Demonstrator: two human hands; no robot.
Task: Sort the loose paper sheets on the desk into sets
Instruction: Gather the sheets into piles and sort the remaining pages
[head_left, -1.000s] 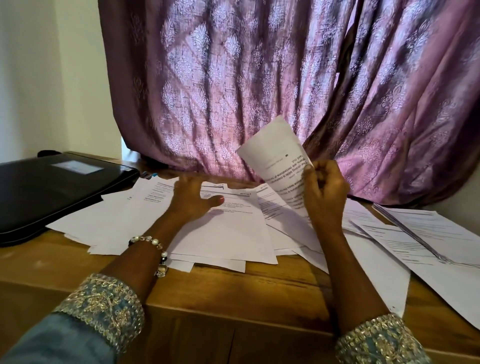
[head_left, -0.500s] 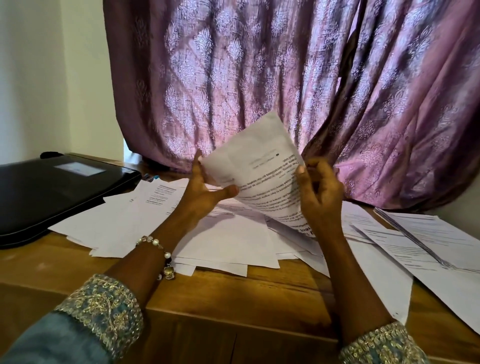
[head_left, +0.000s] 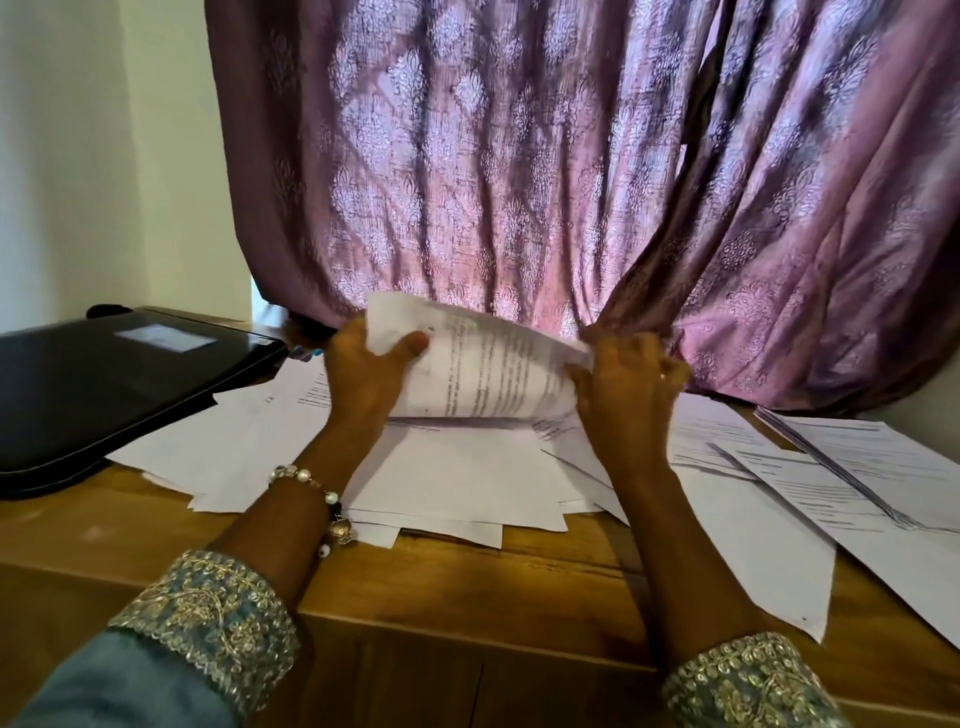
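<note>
From the head view: the left hand and right hand each pinch an end of a printed sheet, bowed above the loose papers on the desk. Its long axis runs left to right, text facing the person. Pulled taut, it could tear or crease

A printed sheet bows upward, pinched between both hands. Loose white sheets lie overlapping beneath and beside them.
</note>
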